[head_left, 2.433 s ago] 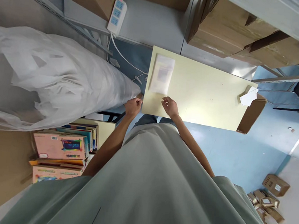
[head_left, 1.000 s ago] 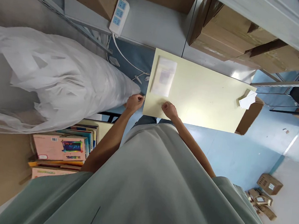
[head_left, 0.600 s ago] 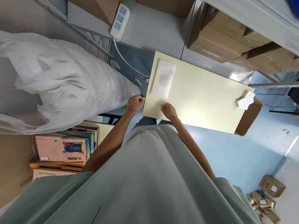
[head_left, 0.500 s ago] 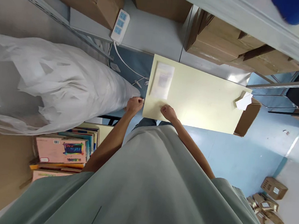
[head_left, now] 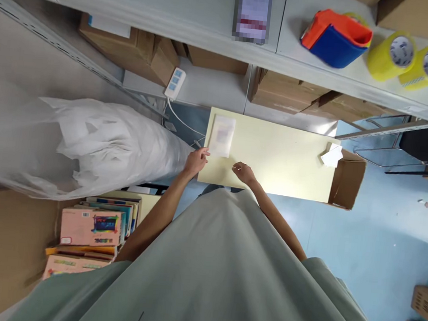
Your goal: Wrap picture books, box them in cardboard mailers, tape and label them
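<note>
1. Sack of translucent white plastic (head_left: 124,152) bulges left of my left hand (head_left: 196,161), narrowly curled; I can't tell whether it holds anything.
2. Flat, rectangular white packet (head_left: 222,136) lies on the pale-yellow rectangular counter (head_left: 275,156); it looks light, soft, maybe slippery, best taken by both long edges.
3. My right hand (head_left: 243,172), loosely curled over the counter: contents unclear.

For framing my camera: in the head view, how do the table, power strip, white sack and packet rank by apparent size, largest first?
White sack
Table
Packet
Power strip
</note>
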Motion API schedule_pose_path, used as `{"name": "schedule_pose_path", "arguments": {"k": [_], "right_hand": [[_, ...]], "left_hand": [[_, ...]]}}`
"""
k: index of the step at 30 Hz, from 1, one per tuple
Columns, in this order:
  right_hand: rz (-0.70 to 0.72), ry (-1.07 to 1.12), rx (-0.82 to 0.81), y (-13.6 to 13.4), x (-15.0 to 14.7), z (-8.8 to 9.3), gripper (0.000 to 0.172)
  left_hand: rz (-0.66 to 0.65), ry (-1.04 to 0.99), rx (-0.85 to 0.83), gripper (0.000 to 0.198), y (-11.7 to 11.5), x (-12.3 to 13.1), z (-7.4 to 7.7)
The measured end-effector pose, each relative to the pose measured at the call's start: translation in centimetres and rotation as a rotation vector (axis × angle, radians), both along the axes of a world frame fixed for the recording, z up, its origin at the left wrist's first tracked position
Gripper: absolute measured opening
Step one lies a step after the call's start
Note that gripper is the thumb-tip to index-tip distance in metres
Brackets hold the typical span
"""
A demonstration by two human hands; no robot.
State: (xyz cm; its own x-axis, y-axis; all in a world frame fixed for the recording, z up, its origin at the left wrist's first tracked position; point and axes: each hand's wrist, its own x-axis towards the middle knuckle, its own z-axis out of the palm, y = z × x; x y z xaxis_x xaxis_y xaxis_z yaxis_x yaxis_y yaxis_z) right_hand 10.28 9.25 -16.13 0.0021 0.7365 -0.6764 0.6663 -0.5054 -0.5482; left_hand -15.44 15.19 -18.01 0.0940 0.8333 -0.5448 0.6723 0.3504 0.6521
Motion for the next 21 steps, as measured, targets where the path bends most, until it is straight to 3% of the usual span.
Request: {"name": "schedule_pose_path", "arguments": {"k": [6,11,16,21], "right_hand": [[0.018,0.08,0.122,0.2,3.1,2.3,0.013],[0.078,0.186,0.223,0.4,5.3,4.1,0.013],[0.168,0.335,0.295,0.6,6.4,4.5,0.017],[0.316,0.444,0.286,0.6,5.3,5.2,0.027]], "left_hand": [[0.036,-0.196,0.092,0.031,-3.2,4.1,3.6],[0.176,-0.297,0.149,0.053,-6.6,6.3,7.4],[0.36,-0.288,0.217,0.061,-11.0,6.6,10.4],[0.588,-0.267,0.226,0.055,-16.9,5.8,11.4]]}}
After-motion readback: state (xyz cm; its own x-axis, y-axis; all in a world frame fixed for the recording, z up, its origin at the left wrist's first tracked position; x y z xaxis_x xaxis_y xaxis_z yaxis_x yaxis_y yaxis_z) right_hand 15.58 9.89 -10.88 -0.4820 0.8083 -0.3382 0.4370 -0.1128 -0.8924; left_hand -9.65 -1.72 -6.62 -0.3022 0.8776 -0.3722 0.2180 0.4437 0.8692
